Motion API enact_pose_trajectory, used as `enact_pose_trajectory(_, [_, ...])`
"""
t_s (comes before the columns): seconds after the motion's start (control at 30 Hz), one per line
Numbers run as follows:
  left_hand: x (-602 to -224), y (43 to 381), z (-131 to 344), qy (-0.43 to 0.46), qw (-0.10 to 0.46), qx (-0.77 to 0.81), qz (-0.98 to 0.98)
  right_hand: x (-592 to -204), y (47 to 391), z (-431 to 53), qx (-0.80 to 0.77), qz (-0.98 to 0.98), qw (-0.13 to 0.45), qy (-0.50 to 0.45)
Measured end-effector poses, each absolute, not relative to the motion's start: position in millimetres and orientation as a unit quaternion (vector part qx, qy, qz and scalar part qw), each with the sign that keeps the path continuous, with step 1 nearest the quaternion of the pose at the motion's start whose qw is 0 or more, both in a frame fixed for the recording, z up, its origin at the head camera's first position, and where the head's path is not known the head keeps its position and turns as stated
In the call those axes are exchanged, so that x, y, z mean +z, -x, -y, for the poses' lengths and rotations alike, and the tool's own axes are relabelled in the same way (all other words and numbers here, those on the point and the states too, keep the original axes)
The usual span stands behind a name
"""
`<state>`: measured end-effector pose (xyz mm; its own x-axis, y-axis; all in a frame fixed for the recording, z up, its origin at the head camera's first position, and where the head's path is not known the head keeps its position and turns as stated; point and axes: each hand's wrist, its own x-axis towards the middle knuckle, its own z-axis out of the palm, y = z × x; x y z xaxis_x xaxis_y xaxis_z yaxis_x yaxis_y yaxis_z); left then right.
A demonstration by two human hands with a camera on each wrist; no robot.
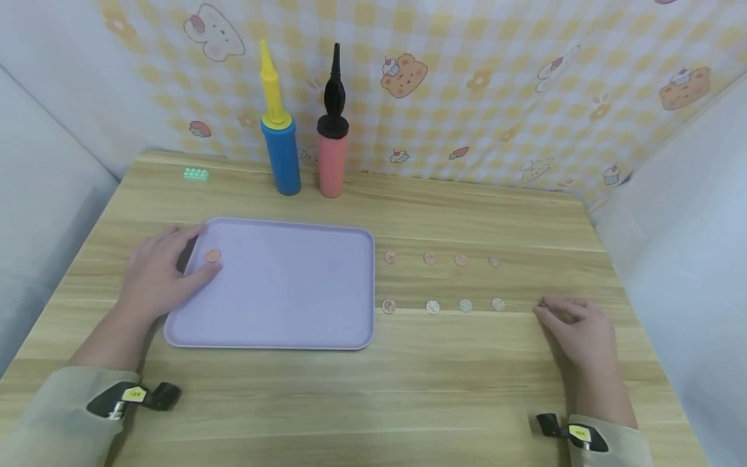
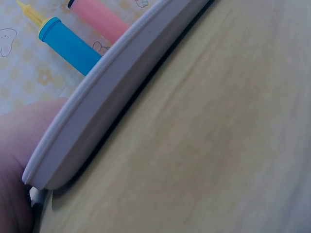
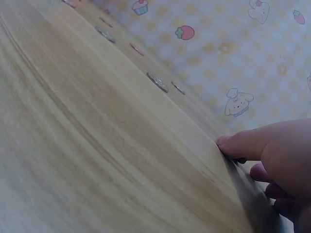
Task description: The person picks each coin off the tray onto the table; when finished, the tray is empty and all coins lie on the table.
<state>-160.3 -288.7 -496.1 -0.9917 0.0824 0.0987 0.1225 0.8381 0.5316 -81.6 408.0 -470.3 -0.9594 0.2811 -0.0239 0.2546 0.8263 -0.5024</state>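
My left hand rests at the left end of a lilac tray, its thumb reaching over the rim and its index fingertip at the far corner. A copper coin lies in the tray between thumb and index finger. In the left wrist view, the tray's side wall hides part of that hand. Low at the right side of the table, my right hand pinches a coin between thumb and index finger; only a small dark edge of it shows. Silver coins lie in line to its left.
Two rows of coins, including a copper coin, lie right of the tray. Behind it stand a blue pump with a yellow nozzle and a pink pump with a black nozzle. A mint toy brick sits at the back left.
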Motion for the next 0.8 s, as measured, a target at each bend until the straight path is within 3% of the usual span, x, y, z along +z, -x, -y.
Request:
enact_pose_trajectory(0.43, [-495,163,286,0.06,0.036,-0.278,0.958,-471,77,-408,0.247,0.958,0.037,0.142])
enact_pose_trajectory(0.8, [-495,160,288,0.058,0.034,-0.277,0.959,-486,99,-368,0.244,0.939,0.189,0.151])
